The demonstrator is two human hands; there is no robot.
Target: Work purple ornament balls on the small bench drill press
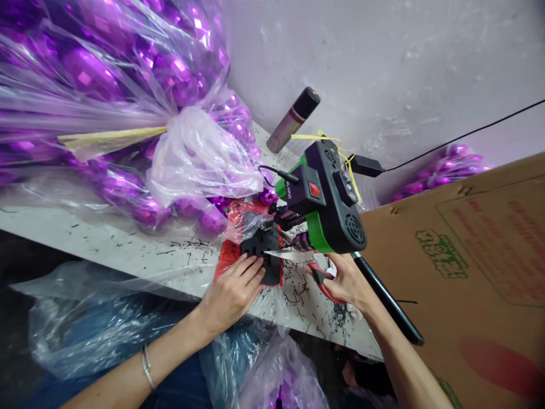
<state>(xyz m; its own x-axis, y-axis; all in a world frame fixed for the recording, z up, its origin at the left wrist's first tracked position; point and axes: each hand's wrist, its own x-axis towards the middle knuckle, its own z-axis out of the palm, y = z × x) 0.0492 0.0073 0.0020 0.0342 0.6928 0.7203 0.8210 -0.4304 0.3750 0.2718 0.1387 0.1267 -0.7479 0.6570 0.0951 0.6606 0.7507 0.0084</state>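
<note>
My left hand (pixel 236 289) lies with its fingers stretched out on a black slotted plate (pixel 272 274), which is set in a red base (pixel 226 258). In my right hand (pixel 349 278) is a pair of scissors (pixel 321 276) with red and black handles. The blades point left over the plate, close to my left fingertips. Above the scissors stands a black and green electric device (pixel 326 193) with a red switch, which hides part of the plate and the blades. Small dark scraps (pixel 298 289) are strewn on the table around the plate.
Clear plastic bags of shiny purple balls (pixel 93 74) fill the left side, one tied with a yellow strip (pixel 123 138). A spray can (pixel 293 119) stands by the wall. A cardboard box (pixel 468 272) blocks the right. Another plastic bag (pixel 281 363) hangs over my lap.
</note>
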